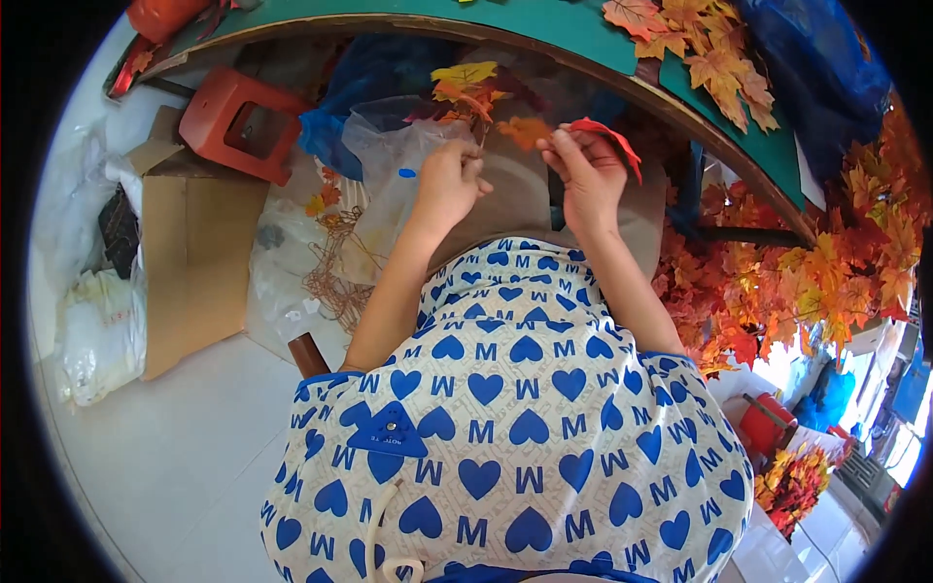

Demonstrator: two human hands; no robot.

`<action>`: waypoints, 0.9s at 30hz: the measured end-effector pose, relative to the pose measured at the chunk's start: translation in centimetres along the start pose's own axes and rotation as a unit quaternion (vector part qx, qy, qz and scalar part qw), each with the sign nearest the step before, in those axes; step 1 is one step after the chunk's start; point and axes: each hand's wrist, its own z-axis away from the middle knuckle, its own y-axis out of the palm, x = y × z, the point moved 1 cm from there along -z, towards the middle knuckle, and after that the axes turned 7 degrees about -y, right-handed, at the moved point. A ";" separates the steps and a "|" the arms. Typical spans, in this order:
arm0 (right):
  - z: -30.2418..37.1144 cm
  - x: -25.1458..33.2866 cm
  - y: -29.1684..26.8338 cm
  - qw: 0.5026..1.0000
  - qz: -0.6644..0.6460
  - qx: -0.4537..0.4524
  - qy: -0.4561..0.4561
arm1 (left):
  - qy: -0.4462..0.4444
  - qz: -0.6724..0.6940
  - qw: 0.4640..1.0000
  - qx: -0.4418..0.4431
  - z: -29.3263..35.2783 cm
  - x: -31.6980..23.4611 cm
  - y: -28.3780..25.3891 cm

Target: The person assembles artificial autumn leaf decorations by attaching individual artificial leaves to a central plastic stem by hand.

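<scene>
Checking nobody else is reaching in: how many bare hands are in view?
2: the left hand, just below the yellow-orange leaves, and the right hand, with a red piece.

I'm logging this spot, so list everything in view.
sprig: one, yellow-orange, upper centre
leaf: one, orange, upper centre
other leaf: one visible, red, upper centre
table: one, green, top
table leaves: several, orange, upper right
leaf pile: many, orange, right
stool: one, red, upper left
carton: one, brown, left
bags: several, clear or blue, around
strands: many, brown, left
bouquet: one, mixed, lower right
shirt: one, white-blue, centre
left hand: one, bare, holding sprig
right hand: one, bare, holding leaf
</scene>
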 end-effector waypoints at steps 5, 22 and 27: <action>0.9 -1.5 0.3 0.997 -0.042 0.004 0.063 | -0.092 0.392 0.904 0.143 0.1 0.3 1.1; 1.7 -3.1 0.0 0.971 -0.126 -0.008 0.204 | -0.039 0.487 0.866 0.103 0.9 -0.1 3.0; 1.9 -3.7 -0.3 0.966 -0.137 0.000 0.220 | -0.039 0.491 0.865 0.097 0.9 -0.2 3.3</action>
